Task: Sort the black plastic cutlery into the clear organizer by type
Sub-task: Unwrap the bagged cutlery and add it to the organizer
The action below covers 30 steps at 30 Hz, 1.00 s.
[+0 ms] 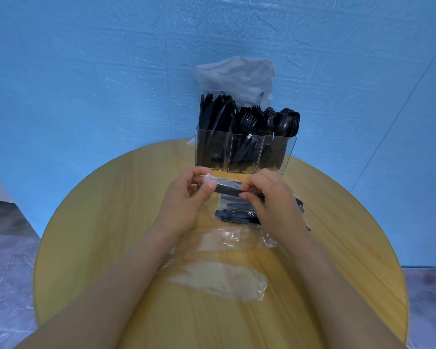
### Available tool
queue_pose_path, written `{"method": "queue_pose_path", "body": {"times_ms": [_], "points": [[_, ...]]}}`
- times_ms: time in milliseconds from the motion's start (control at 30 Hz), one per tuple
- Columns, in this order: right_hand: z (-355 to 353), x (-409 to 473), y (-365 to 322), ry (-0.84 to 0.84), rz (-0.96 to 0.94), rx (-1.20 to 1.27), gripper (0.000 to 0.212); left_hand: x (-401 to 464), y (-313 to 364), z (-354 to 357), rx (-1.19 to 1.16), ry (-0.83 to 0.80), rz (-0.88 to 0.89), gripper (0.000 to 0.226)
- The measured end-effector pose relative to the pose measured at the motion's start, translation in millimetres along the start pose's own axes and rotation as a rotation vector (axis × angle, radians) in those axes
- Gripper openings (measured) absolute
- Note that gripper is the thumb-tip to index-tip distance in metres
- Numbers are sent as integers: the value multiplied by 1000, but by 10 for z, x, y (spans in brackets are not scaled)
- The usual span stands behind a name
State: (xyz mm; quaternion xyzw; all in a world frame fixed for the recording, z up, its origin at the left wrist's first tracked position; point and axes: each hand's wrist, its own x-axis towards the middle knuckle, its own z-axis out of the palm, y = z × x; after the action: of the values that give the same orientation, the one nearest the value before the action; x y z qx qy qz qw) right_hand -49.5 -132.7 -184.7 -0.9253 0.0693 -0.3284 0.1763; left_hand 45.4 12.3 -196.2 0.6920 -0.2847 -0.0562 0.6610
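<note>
— Step in hand?
— Unwrapping. Left hand and right hand each kept a pinching grip on a clear-wrapped black plastic cutlery pack, above the round wooden tabletop.
— Next?
— Probably tearing it open, then sorting pieces into the clear three-compartment organizer.

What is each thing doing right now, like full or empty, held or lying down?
Wrapped cutlery pack: held up between both hands.
Left hand: pinching the pack's left end.
Right hand: pinching its right end.
Clear organizer: upright, all three compartments full.
Empty wrappers: lying flat on the table.
Plastic bag: standing behind the organizer.
</note>
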Motion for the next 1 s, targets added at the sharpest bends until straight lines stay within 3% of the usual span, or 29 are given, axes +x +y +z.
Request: {"method": "queue_pose_path", "body": {"times_ms": [100,233,367,467,633,733,867,1000], "points": [[-37,-19,-7,-25,-24,12,13,-5,28,1,-188,16,-52,10],[-58,-41,9,-150,-50,-62,35,11,28,-9,-237,53,-79,7],[-43,-35,39,-30,-99,-116,23,-13,49,-4,-269,40,-61,15],[-55,-36,52,23,-100,-124,25,-18,72,4,-214,48,0,25],[-78,-57,71,9,-42,-120,24,1,12,-30,-23,172,164,9],[-88,-53,46,-27,-3,-82,22,3,8,-42,115,248,234,21],[-115,-54,22,-62,51,-33,6,14,8,-23,148,255,215,28],[-119,-61,55,-43,81,-44,9,48,-44,-54,116,407,174,20]]}}
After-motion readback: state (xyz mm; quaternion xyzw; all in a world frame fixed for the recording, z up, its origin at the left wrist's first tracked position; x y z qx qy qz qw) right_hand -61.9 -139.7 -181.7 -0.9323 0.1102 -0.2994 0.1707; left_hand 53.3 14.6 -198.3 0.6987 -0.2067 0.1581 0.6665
